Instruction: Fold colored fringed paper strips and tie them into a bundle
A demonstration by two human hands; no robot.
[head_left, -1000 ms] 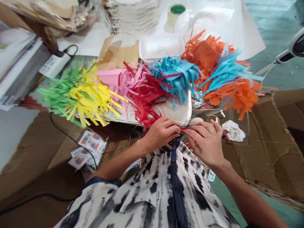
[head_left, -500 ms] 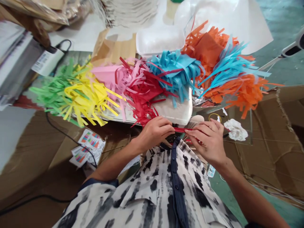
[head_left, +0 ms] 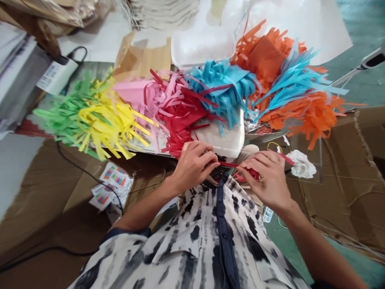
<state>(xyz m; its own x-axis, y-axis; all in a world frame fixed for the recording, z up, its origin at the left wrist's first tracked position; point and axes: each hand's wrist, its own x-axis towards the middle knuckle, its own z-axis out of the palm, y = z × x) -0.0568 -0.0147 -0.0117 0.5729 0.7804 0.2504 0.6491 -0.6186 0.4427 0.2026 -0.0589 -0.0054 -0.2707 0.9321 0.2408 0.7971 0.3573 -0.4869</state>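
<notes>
A: Hand pose?
B: Left hand: back up, wrist roughly straight, fingers bent and aimed across at the other hand. Right hand: back up too, fingers curled and aimed left. Forearms come in from either side of the body, hands well apart from the worktop's far edge.

A: Grip state?
B: Both closed in a pinch on one red strip, left fingertips at one end of the visible span, right fingertips at the other.

A: Where's the strip?
B: Just in front of the near edge of the worktop, right of mid-length, ahead of the shirt.

A: Axis?
B: Long axis runs left-right, near parallel to that edge, looks straight between the hands. A red end pokes out past the right hand, angled right and toward the body. Can't tell if same strip. More red bits under the right palm.

A: Nearby?
B: Red tassel at the near edge, just beyond the left hand. Blue tassel beside it, farther in. Crumpled white wad just right of the right hand.
</notes>
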